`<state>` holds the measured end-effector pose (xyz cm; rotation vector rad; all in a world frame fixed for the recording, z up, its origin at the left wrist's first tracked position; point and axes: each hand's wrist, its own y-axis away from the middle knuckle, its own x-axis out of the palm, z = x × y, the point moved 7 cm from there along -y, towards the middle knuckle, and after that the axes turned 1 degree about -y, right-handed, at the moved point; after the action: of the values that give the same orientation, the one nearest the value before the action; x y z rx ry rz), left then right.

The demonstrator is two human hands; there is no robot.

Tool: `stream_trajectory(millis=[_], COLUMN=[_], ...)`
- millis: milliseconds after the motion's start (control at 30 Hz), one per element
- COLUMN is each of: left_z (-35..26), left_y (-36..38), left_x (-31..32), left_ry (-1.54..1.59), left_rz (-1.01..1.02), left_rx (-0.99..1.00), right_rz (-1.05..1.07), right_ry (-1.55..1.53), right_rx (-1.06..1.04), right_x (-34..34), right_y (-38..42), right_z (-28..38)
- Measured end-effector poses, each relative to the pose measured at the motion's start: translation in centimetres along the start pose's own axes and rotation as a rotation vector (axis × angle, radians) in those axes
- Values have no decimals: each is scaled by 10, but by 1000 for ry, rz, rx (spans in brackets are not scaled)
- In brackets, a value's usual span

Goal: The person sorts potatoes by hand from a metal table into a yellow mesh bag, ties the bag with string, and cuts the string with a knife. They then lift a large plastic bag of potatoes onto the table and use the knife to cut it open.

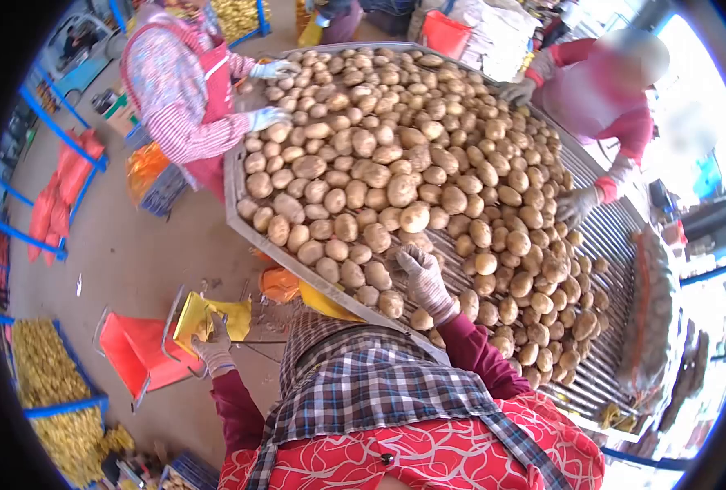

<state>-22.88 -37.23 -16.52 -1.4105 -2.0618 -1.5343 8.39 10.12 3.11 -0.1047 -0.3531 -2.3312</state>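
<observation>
Head view shows a broad table (612, 273) with a slatted bed and a raised metal rim, spreading beyond the right hand (426, 284) and out to both sides of it. A thick layer of potatoes (363, 147) covers much of the table, ahead of, to the left and to the right of that hand; bare slats show just beside it and again farther to the right. One co-worker (171, 90) stands ahead and to the left of the right hand, both gloved hands at the potatoes; another co-worker (596, 94) stands ahead and to the right, also gloved and reaching onto the table. A long net sack (647, 314) lies at the table's far right, well apart from the right hand. Left of the left hand (214, 353), a red container (144, 351) stands off the table, and a smaller yellow container (194, 320) is next to the fingers. The left hand, gloved, overlaps the yellow container's near side; whether it grips it cannot be told. The right hand, gloved too, reaches over the slats with its fingers bent among the potatoes; whether it has closed on one cannot be told. Just beyond its fingertips lies a single pale potato (414, 217), lighter than those around it.
</observation>
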Motion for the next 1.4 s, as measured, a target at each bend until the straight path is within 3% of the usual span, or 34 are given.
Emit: stream_trajectory(millis=[33,100,133,233,267,333,433,533,567,633,667,733,767,867,1000,1067,1100,1133,1233,1267,1300,1367,1400], left_z=[30,58,73,140,164,210,285,349,363,377,386,404,388,379,352,329,320,308,293,288,283,285,288], left_y=[21,28,33,88,123,201,260,291,285,328,321,302,329,291,269,254,250,247,263,265,265,260,252], left_x=[6,32,57,144,177,235,277,278,271,274,264,239,255,221,213,214,209,216,230,229,225,221,216], left_ry=[380,328,71,-362,-480,-855,-1245,-1168,-1193,-890,-907,-607,-649,-673,-660,-759,-751,-970,-619,-622,-627,-560,-538], left_rz=[-234,-181,-53,441,588,743,1116,1239,1265,1151,1149,1009,904,642,598,618,597,828,825,762,696,658,635], left_rx=[-248,-219,-179,-273,-286,-181,-18,-290,-151,-666,-668,-1000,-960,-971,-855,-559,-543,-293,-647,-636,-627,-654,-649], right_rz=[-56,-281,-403,-465,-476,-345,-174,-242,-157,-109,-12,108,54,-99,-95,-105,-187,-229,-240,-193,-95,35,39], right_ry=[217,660,954,1436,1423,1738,1721,1292,1015,623,668,593,309,741,1203,1350,1319,1146,623,422,208,-258,-250], right_rx=[-109,-403,-592,-564,-564,-486,-327,-504,-473,-514,-490,-418,-414,-377,-233,-168,-196,-230,-360,-342,-133,-144,-139], right_x=[-17,-51,-57,-89,-97,-103,-108,-91,-89,-74,-65,-58,-64,-77,-28,-10,-11,-17,-41,-39,-42,-38,-34], right_y=[-5,-15,-19,-58,-69,-97,-113,-59,-47,-21,-15,-18,-27,-78,-128,-139,-146,-154,-150,-139,-128,-106,-95], right_z=[17,59,88,104,102,80,76,111,112,108,105,95,89,79,66,62,61,61,52,59,56,65,66])
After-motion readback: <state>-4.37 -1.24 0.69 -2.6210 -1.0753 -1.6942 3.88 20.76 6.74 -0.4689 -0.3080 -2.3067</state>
